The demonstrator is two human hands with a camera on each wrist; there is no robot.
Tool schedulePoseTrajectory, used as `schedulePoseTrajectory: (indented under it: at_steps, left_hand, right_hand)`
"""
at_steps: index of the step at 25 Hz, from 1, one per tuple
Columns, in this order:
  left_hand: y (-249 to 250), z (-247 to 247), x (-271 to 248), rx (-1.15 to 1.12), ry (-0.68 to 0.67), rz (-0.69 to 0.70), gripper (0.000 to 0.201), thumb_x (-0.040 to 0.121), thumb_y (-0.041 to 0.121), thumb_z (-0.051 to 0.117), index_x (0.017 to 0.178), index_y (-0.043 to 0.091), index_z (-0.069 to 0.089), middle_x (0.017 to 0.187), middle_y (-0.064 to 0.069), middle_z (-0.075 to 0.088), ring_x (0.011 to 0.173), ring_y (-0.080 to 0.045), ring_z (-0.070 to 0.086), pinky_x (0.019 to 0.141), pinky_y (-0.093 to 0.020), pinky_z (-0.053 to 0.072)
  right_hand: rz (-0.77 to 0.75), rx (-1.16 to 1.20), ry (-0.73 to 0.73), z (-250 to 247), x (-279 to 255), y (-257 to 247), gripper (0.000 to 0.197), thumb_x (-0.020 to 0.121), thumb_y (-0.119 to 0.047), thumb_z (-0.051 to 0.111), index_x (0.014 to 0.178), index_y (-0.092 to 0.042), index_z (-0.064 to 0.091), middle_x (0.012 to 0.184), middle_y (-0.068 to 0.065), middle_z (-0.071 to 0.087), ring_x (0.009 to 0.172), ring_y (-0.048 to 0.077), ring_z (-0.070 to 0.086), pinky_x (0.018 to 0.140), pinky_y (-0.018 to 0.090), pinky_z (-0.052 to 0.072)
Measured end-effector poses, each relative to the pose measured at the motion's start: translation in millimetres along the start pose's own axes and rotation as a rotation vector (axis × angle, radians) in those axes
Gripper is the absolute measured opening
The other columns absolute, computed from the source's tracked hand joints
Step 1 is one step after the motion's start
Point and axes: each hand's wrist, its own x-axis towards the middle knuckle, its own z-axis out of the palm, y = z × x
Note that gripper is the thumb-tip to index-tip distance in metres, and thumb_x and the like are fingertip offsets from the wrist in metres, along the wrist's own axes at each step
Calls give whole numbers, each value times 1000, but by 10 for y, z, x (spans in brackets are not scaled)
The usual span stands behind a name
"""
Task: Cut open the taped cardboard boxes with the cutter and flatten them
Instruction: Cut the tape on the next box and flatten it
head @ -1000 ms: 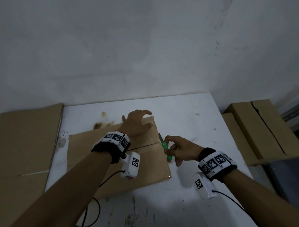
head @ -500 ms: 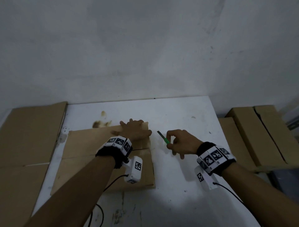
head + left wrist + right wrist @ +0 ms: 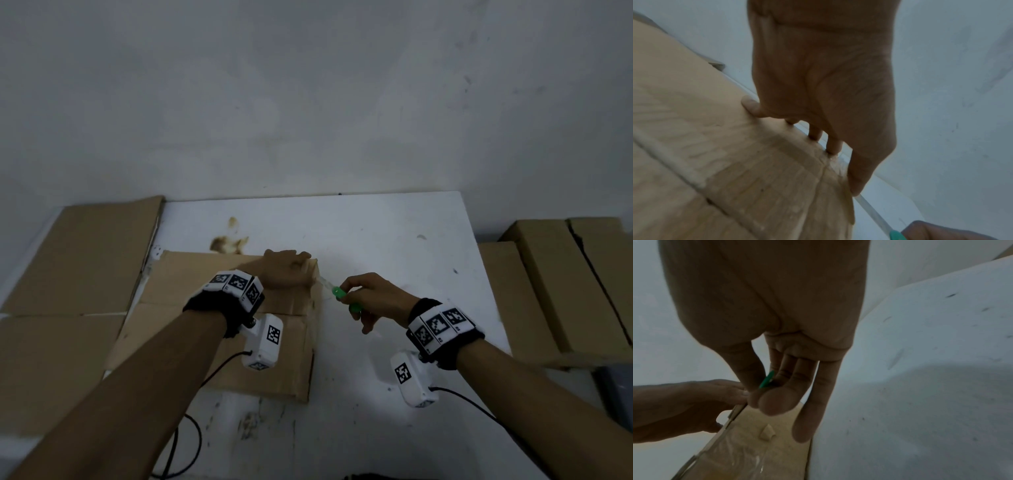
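Since half a second ago your right hand (image 3: pixel 371 298) has carried the green-handled cutter (image 3: pixel 342 297) leftward until its blade tip meets the far right corner of the cardboard box (image 3: pixel 219 301); back then it hung clear of the box over the bare white table (image 3: pixel 394 240). Your left hand (image 3: pixel 286 272) has stayed on that same far right corner, while the view has dropped a little.

You pinch the cutter's handle between thumb and curled fingers; in the right wrist view the little finger (image 3: pixel 813 402) stretches out straight beside the others, and only a sliver of green handle (image 3: pixel 767 379) shows. The cutter's long axis runs diagonally, handle end near you and to the right, blade pointing away and to the left at the box corner; in the left wrist view the pale blade (image 3: pixel 871 211) reaches up to the left thumb tip (image 3: pixel 857 186).

Your left hand lies palm down on the box top, fingers curled over the far edge and thumb along the right edge, gripping the corner; the box lies with its long side running left to right, a seam across its top; clear tape (image 3: pixel 744 456) covers its right end face.

Flat cardboard sheets (image 3: pixel 78 260) lie left of the table; more closed boxes (image 3: pixel 555 284) sit to its right.
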Motion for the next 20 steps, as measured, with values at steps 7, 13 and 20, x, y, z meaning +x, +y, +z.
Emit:
schedulePoseTrajectory:
  at_steps: [7,13,20]
  left_hand:
    - [38,-4,-34,-40,-26,-5,71,99,47,53,157,21,23,164,-8,21,151,-27,17,120,-39,10]
    - [34,-21,-57,-83,-54,-30,68,100,42,53,158,24,21,166,-6,16,153,-25,12,121,-38,5]
    - [-24,-72,-155,-13,-79,75,86,74,46,33,155,19,27,155,-8,37,142,-30,36,116,-40,26]
  right_hand:
    - [-17,3,-70,116,-125,180,13,101,-15,53,109,-11,63,70,12,59,48,20,54,59,37,58]
    - [-64,54,16,120,-130,221,16,102,-16,50,110,-10,62,70,11,57,49,23,53,55,34,56]
    - [-72,-86,18,97,38,164,17,101,-19,50,110,-12,63,68,8,58,45,23,53,56,35,55]
